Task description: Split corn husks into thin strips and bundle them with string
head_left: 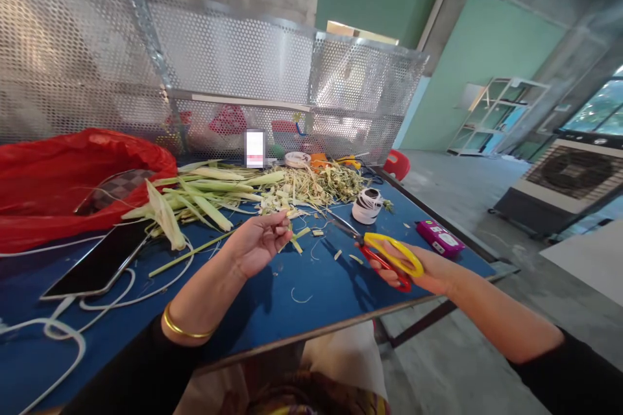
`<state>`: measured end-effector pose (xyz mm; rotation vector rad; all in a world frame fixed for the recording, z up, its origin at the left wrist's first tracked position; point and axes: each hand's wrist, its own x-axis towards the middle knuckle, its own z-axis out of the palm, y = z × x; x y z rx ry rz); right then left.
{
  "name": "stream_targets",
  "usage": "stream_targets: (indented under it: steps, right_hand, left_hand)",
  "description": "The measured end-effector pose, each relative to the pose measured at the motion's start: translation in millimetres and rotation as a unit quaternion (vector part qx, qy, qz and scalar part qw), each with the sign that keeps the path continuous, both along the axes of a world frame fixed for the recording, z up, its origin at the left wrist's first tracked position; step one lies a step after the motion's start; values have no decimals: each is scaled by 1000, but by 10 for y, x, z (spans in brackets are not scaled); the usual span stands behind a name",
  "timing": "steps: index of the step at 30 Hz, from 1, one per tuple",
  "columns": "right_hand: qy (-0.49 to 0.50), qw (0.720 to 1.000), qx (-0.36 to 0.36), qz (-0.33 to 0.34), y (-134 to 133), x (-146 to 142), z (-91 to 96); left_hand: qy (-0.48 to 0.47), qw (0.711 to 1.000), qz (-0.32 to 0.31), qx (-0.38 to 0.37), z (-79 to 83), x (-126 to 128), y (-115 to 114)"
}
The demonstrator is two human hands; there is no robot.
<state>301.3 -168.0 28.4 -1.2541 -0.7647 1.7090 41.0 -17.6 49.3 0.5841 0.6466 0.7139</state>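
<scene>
Left hand: the left hand is raised just above the middle of the desk, palm turned up. Its fingertips are drawn narrow on a short pale leaf strip.
Right hand: the right hand is near the desk's right edge. Its fingers are through the yellow-and-red loops of the scissors and hold them firmly.
Scissors: the blades point far-left toward the left hand and look shut or almost shut. The tips stop just short of the strip, not touching it.
Work material: a bundle of long green leaves lies far-left of the hands. A heap of shredded trimmings lies beyond them, against the perforated metal screen.
Offcuts: small cut bits are scattered on the desk between the two hands.
Step in hand: judged to be between cuts on a leaf piece, with the strip held ready and the blades not yet on it.
Next move calls for: judged, the blades open and square across the strip, and the left fingertips well back from the cutting line.
Other items: a phone and a white cable lie near left, with a red bag far left. A white tape roll and a pink box sit to the right.
</scene>
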Motion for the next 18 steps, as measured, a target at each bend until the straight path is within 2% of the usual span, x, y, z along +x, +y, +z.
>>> stream_targets:
  steps: [4, 9, 12, 18]
  right_hand:
    - [37, 999, 9, -3, 213, -127, -9]
    - [24, 999, 25, -15, 411, -157, -87]
    - [11, 1000, 15, -6, 343, -174, -92]
    - [-59, 998, 20, -15, -13, -149, -64]
  left_hand:
    - [2, 1000, -1, 1, -12, -7, -5]
    - [0, 1000, 0, -4, -5, -23, -11]
    - [-8, 1000, 1, -7, 13, -42, -1]
    - [-15, 1000, 5, -12, 35, -48, 8]
